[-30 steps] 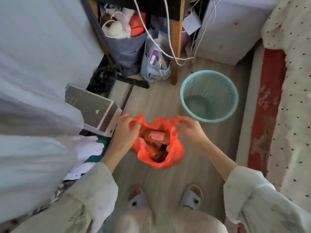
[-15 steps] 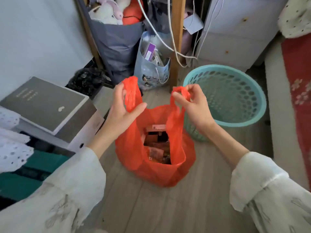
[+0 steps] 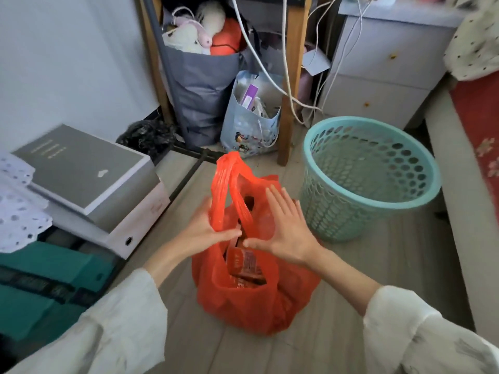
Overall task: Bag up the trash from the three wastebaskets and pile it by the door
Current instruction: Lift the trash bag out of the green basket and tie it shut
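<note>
Fingers of the right hand spread and nearly straight, palm laid against the right side of the orange plastic bag, thumb reaching in toward the mouth. Left hand with fingers curled round the base of the gathered bag handles, thumb pointing right, almost meeting the other thumb. Handles drawn up into one twisted strip, standing nearly upright and leaning slightly away, long axis running from the hands up toward the table leg. Bag sitting on the wooden floor between the two arms, mouth open upward. Inside it, reddish wrappers with printing too blurred to read.

Just to the right of the bag, a teal wastebasket with a perforated wall, tilted toward the camera, nothing visible in it. Beyond, a grey tote stuffed with plush toys and something orange, and beside it a pale printed shopping bag holding packets and a purple box. At left, a grey box with faint lettering on the lid, not legible, stacked on a white one. Black crumpled plastic lying behind that stack.
</note>
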`<state>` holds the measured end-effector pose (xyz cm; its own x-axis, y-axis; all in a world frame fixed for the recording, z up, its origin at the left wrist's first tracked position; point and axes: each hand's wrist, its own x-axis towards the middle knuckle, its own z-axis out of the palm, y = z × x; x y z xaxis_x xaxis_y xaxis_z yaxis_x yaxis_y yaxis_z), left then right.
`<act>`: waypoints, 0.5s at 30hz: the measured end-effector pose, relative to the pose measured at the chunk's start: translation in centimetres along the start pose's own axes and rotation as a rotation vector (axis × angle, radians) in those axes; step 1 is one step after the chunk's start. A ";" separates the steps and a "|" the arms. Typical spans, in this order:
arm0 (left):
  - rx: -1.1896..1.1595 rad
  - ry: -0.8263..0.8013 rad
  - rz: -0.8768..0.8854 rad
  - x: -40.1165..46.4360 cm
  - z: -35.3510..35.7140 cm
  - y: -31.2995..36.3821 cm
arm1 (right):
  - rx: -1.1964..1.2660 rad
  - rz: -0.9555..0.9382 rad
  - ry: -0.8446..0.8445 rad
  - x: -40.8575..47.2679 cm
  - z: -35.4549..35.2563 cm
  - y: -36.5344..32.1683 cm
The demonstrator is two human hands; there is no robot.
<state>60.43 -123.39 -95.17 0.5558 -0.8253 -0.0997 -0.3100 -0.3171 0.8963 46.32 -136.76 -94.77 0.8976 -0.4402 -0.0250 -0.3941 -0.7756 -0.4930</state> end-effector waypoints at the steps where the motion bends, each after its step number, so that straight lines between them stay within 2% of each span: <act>1: -0.012 -0.012 -0.029 -0.3 0.2 -0.5 | -0.053 -0.008 -0.016 -0.2 0.5 0.0; 6: -0.007 -0.045 -0.141 -0.1 0.1 -2.9 | -0.200 0.010 0.003 2.0 1.7 -0.3; 10: 0.025 0.124 -0.125 -0.3 -0.2 -2.8 | -0.231 0.125 0.004 4.4 2.2 -0.4; 12: -0.083 0.221 -0.118 -0.3 -0.4 -2.2 | -0.270 0.120 0.033 4.8 2.5 0.1; 14: -0.280 0.309 -0.187 -0.1 -0.5 -1.7 | -0.131 0.068 0.146 4.6 2.6 1.0; 15: -0.354 0.354 -0.208 0.2 -0.5 -1.8 | 0.022 0.063 0.199 4.3 2.5 1.4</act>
<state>61.52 -122.78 -96.64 0.8223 -0.5351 -0.1935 0.0791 -0.2294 0.9701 50.11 -138.61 -97.78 0.8138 -0.5697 0.1146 -0.4419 -0.7348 -0.5145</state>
